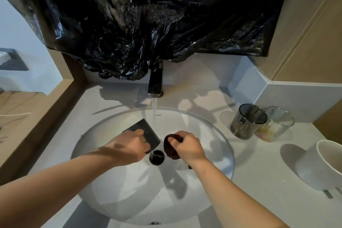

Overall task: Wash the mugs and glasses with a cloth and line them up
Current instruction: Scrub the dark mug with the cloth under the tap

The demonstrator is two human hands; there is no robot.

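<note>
My left hand [129,145] grips a dark mug [148,131] over the white sink [212,131], tilted, just left of the running water. My right hand [188,147] holds a bunched dark brown cloth [169,146] beside the mug, above the drain [157,157]. On the counter to the right stand a smoky grey glass [247,121] and a clear glass [277,123], touching side by side. A white mug [322,164] sits nearer me at the right edge.
A chrome tap [155,83] runs water into the basin. Black plastic sheeting [148,20] hangs over the wall behind it. Beige counter [259,181] surrounds the sink; a wooden ledge [37,126] runs along the left side and cabinets rise at the right.
</note>
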